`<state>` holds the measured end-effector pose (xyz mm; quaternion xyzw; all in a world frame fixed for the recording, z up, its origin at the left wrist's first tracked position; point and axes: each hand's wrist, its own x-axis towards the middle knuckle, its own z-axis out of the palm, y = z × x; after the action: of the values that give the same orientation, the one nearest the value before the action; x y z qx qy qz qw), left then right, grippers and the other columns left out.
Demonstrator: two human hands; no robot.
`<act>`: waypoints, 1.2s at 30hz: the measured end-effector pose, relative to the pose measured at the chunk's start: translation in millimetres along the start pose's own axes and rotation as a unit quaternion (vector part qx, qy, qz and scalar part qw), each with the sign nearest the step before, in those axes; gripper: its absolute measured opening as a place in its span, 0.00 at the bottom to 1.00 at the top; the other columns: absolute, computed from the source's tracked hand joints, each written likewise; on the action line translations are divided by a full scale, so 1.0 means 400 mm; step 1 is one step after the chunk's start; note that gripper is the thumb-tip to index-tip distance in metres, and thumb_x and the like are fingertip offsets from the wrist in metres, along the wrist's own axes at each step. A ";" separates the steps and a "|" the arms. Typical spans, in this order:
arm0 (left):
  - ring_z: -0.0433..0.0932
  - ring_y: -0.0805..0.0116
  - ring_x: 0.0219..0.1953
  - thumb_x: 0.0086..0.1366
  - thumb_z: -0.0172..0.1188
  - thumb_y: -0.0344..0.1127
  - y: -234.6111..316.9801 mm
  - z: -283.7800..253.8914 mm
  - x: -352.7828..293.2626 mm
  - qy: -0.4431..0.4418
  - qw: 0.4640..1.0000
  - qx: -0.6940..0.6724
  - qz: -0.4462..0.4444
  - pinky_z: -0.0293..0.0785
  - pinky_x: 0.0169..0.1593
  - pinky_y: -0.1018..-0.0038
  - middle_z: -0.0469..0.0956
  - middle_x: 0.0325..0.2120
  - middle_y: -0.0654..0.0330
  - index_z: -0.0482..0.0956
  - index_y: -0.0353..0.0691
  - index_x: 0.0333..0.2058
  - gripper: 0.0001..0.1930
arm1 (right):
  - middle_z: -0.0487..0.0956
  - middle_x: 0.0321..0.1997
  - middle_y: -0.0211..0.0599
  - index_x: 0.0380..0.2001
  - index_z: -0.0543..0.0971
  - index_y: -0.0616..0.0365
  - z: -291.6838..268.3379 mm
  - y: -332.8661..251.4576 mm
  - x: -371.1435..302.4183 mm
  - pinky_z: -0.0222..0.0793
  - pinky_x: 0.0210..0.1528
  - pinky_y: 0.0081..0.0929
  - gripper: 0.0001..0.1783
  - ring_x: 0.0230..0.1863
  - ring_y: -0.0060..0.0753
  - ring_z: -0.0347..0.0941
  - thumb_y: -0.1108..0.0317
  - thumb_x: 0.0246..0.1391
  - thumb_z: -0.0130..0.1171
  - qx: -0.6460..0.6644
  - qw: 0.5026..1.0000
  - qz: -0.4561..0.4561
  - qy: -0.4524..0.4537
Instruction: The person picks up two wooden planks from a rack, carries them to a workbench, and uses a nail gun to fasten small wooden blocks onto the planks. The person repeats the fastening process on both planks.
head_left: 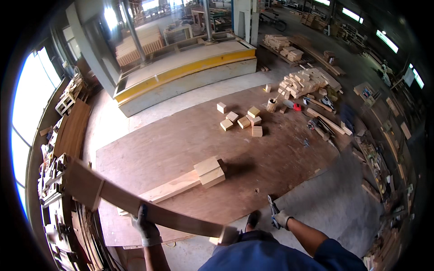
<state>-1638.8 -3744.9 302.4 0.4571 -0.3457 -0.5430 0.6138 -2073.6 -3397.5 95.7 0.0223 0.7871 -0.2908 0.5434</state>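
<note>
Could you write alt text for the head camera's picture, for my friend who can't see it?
A gloved left hand holds a long wooden beam, while the gloved right hand holds a hand tool. Another beam and small wooden blocks lie on a brown work surface.

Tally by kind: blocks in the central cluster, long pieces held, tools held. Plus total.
Small wooden blocks, central cluster: 7
Long wooden piece, in left hand: 1
Hand tool, in right hand: 1
Total: 9
</note>
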 end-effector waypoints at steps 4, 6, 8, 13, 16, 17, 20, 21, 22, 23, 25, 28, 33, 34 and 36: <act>0.82 0.63 0.45 0.66 0.71 0.47 -0.150 -0.115 -0.037 0.039 0.985 -0.090 -0.141 0.80 0.53 0.63 0.82 0.42 0.58 0.79 0.41 0.51 0.22 | 0.83 0.26 0.46 0.40 0.80 0.66 0.002 0.023 0.037 0.76 0.21 0.40 0.10 0.21 0.42 0.81 0.67 0.68 0.60 -0.002 1.000 0.019 -0.009; 0.82 0.61 0.45 0.67 0.69 0.51 -0.239 -0.197 -0.060 0.046 0.971 -0.107 -0.211 0.80 0.54 0.61 0.83 0.43 0.59 0.80 0.43 0.52 0.23 | 0.83 0.26 0.46 0.39 0.79 0.66 0.005 0.017 0.024 0.75 0.21 0.40 0.10 0.21 0.42 0.81 0.67 0.68 0.60 0.009 1.000 0.025 -0.002; 0.82 0.57 0.51 0.65 0.71 0.56 -0.299 -0.222 -0.093 0.079 0.962 -0.102 -0.242 0.79 0.57 0.57 0.83 0.47 0.59 0.79 0.46 0.54 0.27 | 0.83 0.25 0.45 0.39 0.79 0.65 0.009 0.017 0.018 0.75 0.20 0.40 0.09 0.20 0.41 0.80 0.68 0.68 0.60 0.008 1.000 0.010 0.003; 0.78 0.53 0.57 0.61 0.71 0.59 -0.435 -0.346 -0.113 0.101 0.932 -0.126 -0.325 0.72 0.65 0.51 0.81 0.52 0.58 0.77 0.46 0.58 0.33 | 0.81 0.24 0.43 0.37 0.78 0.63 0.003 0.008 0.018 0.74 0.19 0.40 0.08 0.19 0.40 0.79 0.68 0.68 0.60 0.011 0.999 0.024 -0.018; 0.78 0.55 0.58 0.61 0.74 0.56 -0.426 -0.308 -0.134 0.178 0.922 -0.016 -0.345 0.74 0.62 0.52 0.79 0.57 0.58 0.77 0.45 0.61 0.35 | 0.83 0.25 0.41 0.36 0.80 0.61 -0.002 0.038 0.032 0.70 0.18 0.38 0.08 0.19 0.37 0.78 0.67 0.67 0.60 0.029 0.999 0.026 -0.014; 0.79 0.56 0.54 0.59 0.76 0.56 -0.419 -0.289 -0.134 0.207 0.919 0.002 -0.337 0.78 0.58 0.55 0.80 0.55 0.57 0.77 0.41 0.61 0.37 | 0.83 0.25 0.40 0.36 0.81 0.60 0.002 0.036 0.037 0.68 0.17 0.36 0.08 0.18 0.35 0.77 0.66 0.67 0.60 0.033 0.999 0.022 -0.012; 0.82 0.57 0.43 0.57 0.81 0.50 -0.422 -0.244 -0.121 0.277 0.924 0.033 -0.261 0.84 0.45 0.60 0.82 0.47 0.54 0.78 0.30 0.57 0.37 | 0.84 0.27 0.40 0.35 0.81 0.60 0.004 0.025 0.031 0.70 0.18 0.37 0.09 0.20 0.36 0.79 0.66 0.67 0.60 0.019 1.000 0.017 -0.006; 0.81 0.60 0.36 0.57 0.81 0.51 -0.362 -0.147 -0.134 0.304 0.898 0.154 -0.278 0.83 0.37 0.60 0.83 0.37 0.57 0.80 0.32 0.48 0.31 | 0.84 0.27 0.40 0.36 0.81 0.60 -0.005 0.034 0.024 0.71 0.19 0.37 0.09 0.20 0.36 0.79 0.66 0.67 0.60 0.012 1.000 0.024 -0.001; 0.79 0.62 0.30 0.57 0.81 0.52 -0.368 -0.150 -0.140 0.292 0.892 0.204 -0.279 0.80 0.32 0.62 0.81 0.32 0.58 0.78 0.35 0.43 0.29 | 0.84 0.28 0.41 0.36 0.81 0.61 -0.007 0.025 0.017 0.72 0.19 0.37 0.09 0.21 0.36 0.80 0.65 0.67 0.60 0.001 1.000 0.024 -0.002; 0.76 0.64 0.24 0.57 0.81 0.53 -0.381 -0.159 -0.138 0.279 0.883 0.253 -0.279 0.77 0.26 0.63 0.79 0.27 0.59 0.76 0.37 0.37 0.28 | 0.85 0.28 0.41 0.37 0.81 0.61 -0.002 0.008 0.003 0.72 0.20 0.37 0.09 0.21 0.36 0.80 0.65 0.67 0.60 -0.010 1.000 0.025 -0.004; 0.68 0.66 0.15 0.60 0.81 0.48 -0.403 -0.176 -0.138 0.260 0.884 0.331 -0.204 0.70 0.20 0.67 0.73 0.19 0.62 0.70 0.41 0.34 0.26 | 0.84 0.29 0.44 0.42 0.76 0.63 0.007 -0.006 -0.011 0.73 0.19 0.38 0.11 0.23 0.37 0.80 0.65 0.68 0.61 -0.004 1.000 0.025 0.005; 0.74 0.67 0.22 0.57 0.81 0.40 -0.434 -0.245 -0.171 0.175 0.872 0.440 -0.125 0.75 0.28 0.64 0.75 0.18 0.61 0.77 0.38 0.28 0.19 | 0.84 0.28 0.44 0.41 0.77 0.62 0.004 0.003 0.002 0.73 0.19 0.38 0.11 0.22 0.36 0.80 0.65 0.67 0.62 -0.012 1.000 0.003 -0.003; 0.79 0.41 0.47 0.54 0.81 0.46 -0.286 -0.003 -0.268 -0.188 0.781 0.555 0.216 0.75 0.52 0.48 0.82 0.40 0.47 0.81 0.38 0.41 0.24 | 0.81 0.26 0.34 0.37 0.79 0.58 -0.004 0.025 0.011 0.70 0.20 0.32 0.06 0.21 0.29 0.76 0.68 0.64 0.66 -0.031 0.995 -0.088 -0.023; 0.74 0.39 0.56 0.53 0.81 0.48 -0.304 0.029 -0.260 -0.266 0.743 0.569 0.229 0.71 0.61 0.48 0.79 0.50 0.46 0.78 0.39 0.51 0.32 | 0.81 0.24 0.32 0.31 0.80 0.56 -0.011 0.029 -0.044 0.69 0.21 0.33 0.09 0.20 0.27 0.76 0.66 0.62 0.68 -0.038 0.997 -0.064 -0.013; 0.69 0.41 0.65 0.49 0.82 0.51 -0.316 0.120 -0.247 -0.375 0.693 0.567 0.240 0.61 0.71 0.47 0.76 0.58 0.46 0.74 0.38 0.60 0.43 | 0.80 0.24 0.29 0.31 0.81 0.56 -0.031 -0.009 -0.126 0.69 0.23 0.28 0.07 0.21 0.23 0.74 0.67 0.61 0.68 -0.063 0.995 -0.075 0.010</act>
<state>-1744.3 -3655.7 207.7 0.3780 -0.8875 -0.2045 0.1664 -2064.7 -3380.4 144.2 -0.0682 0.8087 -0.2800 0.5128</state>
